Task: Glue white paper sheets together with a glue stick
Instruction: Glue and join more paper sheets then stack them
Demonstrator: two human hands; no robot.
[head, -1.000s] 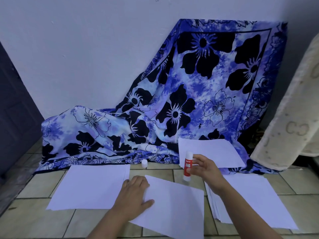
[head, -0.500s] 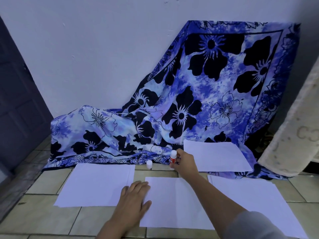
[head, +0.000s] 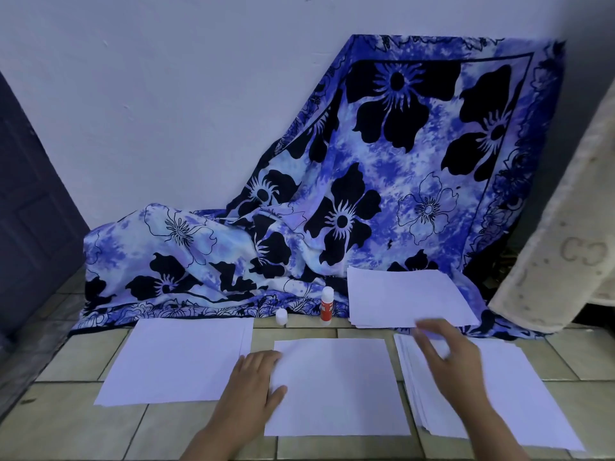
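On the tiled floor in front of me, the middle sheet lies flat with its long sides running left to right. My left hand rests on its left edge, fingers straight and spread, pressing it down rather than gripping it. My right hand hovers over the far left corner of the paper stack to the right. It is blurred, with the fingers bent toward the top sheet, and I cannot tell whether they have pinched it.

What matters next, I judge, is that the stack sits just beside the middle sheet's right edge, directly under my right hand. A fresh sheet would only need to travel leftward while the left hand anchors the target.

The glue stick stands upright and uncapped beyond the middle sheet's far edge, in neither hand, with its cap just to its left. It stands against the hem of the floral cloth.
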